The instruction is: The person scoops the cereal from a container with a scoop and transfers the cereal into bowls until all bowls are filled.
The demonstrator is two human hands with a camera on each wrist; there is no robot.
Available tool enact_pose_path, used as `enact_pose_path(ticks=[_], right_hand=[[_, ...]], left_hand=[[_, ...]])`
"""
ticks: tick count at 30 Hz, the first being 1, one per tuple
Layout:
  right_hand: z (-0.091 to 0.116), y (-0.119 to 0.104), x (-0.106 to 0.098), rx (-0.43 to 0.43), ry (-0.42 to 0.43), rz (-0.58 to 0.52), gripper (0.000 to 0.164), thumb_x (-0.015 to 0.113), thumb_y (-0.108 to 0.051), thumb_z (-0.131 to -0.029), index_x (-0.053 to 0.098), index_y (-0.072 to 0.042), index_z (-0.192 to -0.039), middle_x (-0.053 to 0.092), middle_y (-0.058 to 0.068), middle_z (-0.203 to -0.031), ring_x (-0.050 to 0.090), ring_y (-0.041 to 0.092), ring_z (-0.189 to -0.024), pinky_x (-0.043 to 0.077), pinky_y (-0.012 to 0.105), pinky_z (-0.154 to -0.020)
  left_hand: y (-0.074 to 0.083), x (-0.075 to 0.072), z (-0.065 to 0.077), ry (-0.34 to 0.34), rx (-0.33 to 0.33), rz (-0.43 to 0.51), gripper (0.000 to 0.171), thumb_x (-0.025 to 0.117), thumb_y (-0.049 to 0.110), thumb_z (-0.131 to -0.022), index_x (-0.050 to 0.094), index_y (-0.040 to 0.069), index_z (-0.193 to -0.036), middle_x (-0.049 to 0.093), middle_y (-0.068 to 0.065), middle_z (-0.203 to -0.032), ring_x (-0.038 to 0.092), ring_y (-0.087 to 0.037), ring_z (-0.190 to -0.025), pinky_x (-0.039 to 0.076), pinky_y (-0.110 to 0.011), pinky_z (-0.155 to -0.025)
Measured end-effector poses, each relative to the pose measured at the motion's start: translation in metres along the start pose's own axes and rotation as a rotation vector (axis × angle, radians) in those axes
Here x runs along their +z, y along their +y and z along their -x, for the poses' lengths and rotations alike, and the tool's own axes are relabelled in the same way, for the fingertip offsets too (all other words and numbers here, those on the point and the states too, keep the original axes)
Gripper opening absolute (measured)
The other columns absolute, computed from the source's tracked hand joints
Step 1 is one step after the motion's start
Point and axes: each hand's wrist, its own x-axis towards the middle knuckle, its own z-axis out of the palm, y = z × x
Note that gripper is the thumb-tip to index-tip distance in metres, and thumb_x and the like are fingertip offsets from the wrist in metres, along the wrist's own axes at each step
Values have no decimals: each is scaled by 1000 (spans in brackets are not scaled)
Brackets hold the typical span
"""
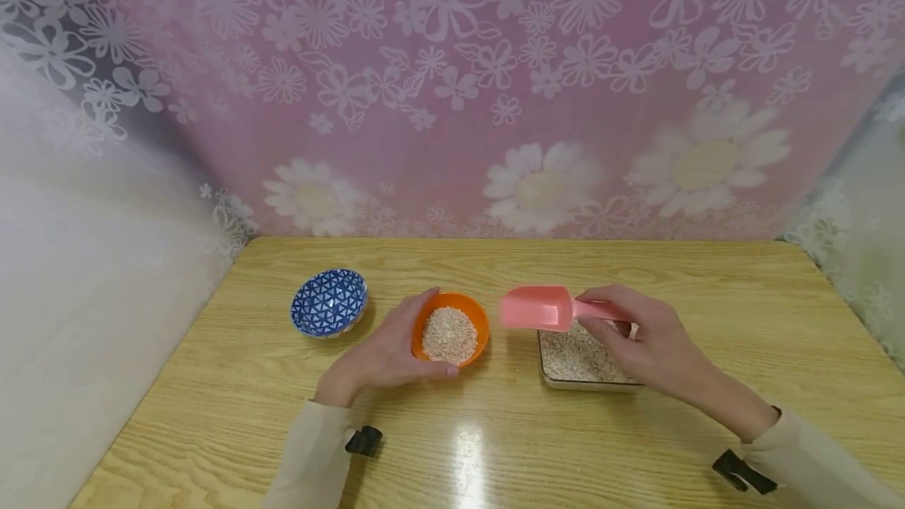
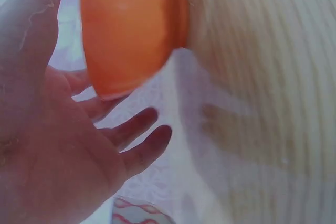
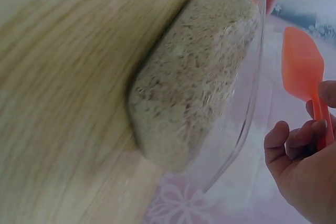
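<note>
The left hand, fingers spread wide, holds the orange bowl of flakes on the desk, right of the blue bowl. The right hand, fingers nearly together, pinches the pink scoop above the clear box's left edge.

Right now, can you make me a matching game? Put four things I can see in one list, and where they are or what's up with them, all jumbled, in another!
Things
1. Pink plastic scoop
2. Round orange bowl
3. Blue-and-white patterned bowl
4. Clear rectangular container

Places and states
A. Pale dry flakes inside, left grip partly round it
B. Farthest left on the light wood-grain table
C. Flakes inside, near the right grip but not held
D. Held in the right grip

Right pairs: 1-D, 2-A, 3-B, 4-C.
</note>
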Motion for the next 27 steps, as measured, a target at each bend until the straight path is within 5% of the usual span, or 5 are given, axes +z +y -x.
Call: enact_pose_path(ticks=[6,11,16,21,27], right_hand=[[15,8,-14,102,29,5,40,81,5,-79,73,-20,-109,50,-14,-70,39,2,-60,30,23,-51],[24,13,-26,172,-10,14,36,79,2,-84,73,-25,-107,45,-14,-65,36,2,-55,30,25,-49],[34,20,-32,213,-84,3,31,77,0,-87,73,-21,-110,57,-12,-68,40,0,-53,32,22,-47],[42,24,-37,287,-188,-29,27,74,-6,-92,73,-19,-115,74,-6,-90,51,2,-55,39,22,-48],[45,30,-49,284,-209,45,26,77,-10,-90,74,-21,-114,77,1,-102,66,-5,-76,49,20,-58]], left_hand=[[15,1,1,141,49,-31,103,78,66,-79,24,36,-162,32,2,-164,33,-28,-151,38,-58,-118],[33,8,-1,228,144,36,91,82,53,-83,36,32,-158,44,5,-155,45,-25,-144,42,-50,-117],[51,20,-4,208,213,138,82,82,45,-86,41,30,-155,48,5,-151,49,-23,-139,45,-48,-114],[70,32,-6,137,194,209,78,79,46,-88,39,36,-155,46,5,-154,47,-23,-141,44,-51,-114],[87,51,-10,95,193,241,78,76,48,-90,37,33,-156,47,2,-153,51,-26,-136,46,-45,-112]])
